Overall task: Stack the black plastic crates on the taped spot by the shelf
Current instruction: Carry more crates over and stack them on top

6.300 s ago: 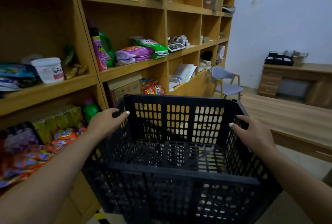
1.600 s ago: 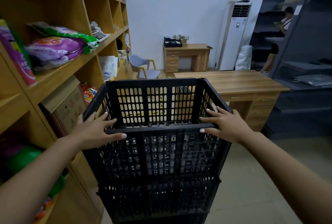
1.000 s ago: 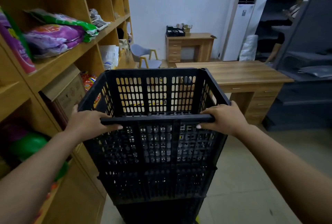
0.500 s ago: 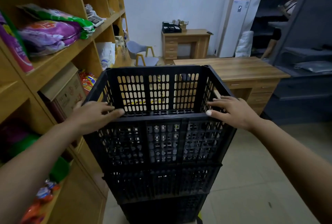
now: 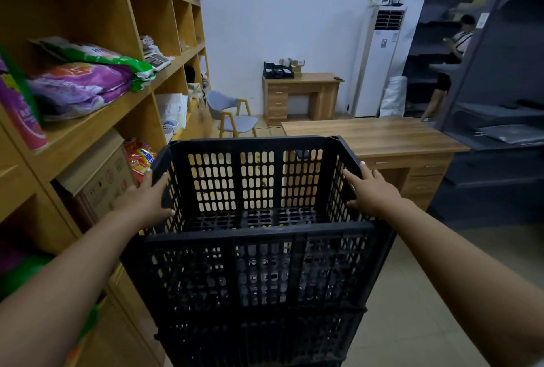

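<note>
A stack of black plastic crates stands on the floor right beside the wooden shelf. The top crate is empty and sits squarely on a lower crate. My left hand clasps the top crate's left rim, on the side facing the shelf. On the opposite rim my right hand holds on, fingers lying along the edge. The crates hide the floor under the stack, so no tape shows.
The shelf holds detergent bags, a cardboard box and snack packs close to my left arm. A wooden desk stands just behind the stack. Dark shelving and a person are at the right; tiled floor lies between.
Both hands have slid from the top crate's near rim to its left and right side rims. The camera has come closer, looking down into the crate.
</note>
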`<state>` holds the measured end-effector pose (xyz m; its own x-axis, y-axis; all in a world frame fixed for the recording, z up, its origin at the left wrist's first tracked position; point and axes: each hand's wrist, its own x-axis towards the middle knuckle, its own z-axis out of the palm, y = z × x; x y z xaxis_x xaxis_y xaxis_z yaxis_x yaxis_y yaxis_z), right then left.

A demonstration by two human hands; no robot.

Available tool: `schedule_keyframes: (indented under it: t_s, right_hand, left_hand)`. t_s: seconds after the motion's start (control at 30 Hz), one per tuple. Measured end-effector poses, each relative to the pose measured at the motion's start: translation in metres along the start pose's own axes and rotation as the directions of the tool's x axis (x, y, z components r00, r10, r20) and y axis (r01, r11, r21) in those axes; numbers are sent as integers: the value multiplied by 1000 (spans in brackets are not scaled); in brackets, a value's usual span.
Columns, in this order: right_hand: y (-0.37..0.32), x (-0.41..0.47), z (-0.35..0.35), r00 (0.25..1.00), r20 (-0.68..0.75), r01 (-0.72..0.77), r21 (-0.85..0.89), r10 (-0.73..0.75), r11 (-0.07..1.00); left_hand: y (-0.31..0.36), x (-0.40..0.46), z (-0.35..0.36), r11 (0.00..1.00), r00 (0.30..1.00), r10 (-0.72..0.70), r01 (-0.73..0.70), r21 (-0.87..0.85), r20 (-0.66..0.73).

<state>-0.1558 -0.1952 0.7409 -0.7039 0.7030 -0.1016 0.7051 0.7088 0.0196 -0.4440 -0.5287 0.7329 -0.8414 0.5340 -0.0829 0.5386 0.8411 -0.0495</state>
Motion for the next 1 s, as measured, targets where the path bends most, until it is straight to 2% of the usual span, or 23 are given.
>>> schedule_keyframes:
  t_s: [0.1,0.23,0.6,1.0]
  right_hand:
    - [-1,7,2,1000,-16,-17,-77,15,997]
    - [-1,15,0,996,-88,8,-132,-20,991]
    - [15,22,5,991,-125,47,-27,-50,999]
    - [14,23,12,989,-144,39,-41,-44,998]
  left_hand:
    - [1,3,0,999,1000,-8,9,53,-18]
    - [-6,9,2,1000,998,-15,16,26,-54]
    - [-5,-1,0,997,998,-49,45,-66,-51]
    - [-8,-13,3,997,997,-57,54,-52,-59]
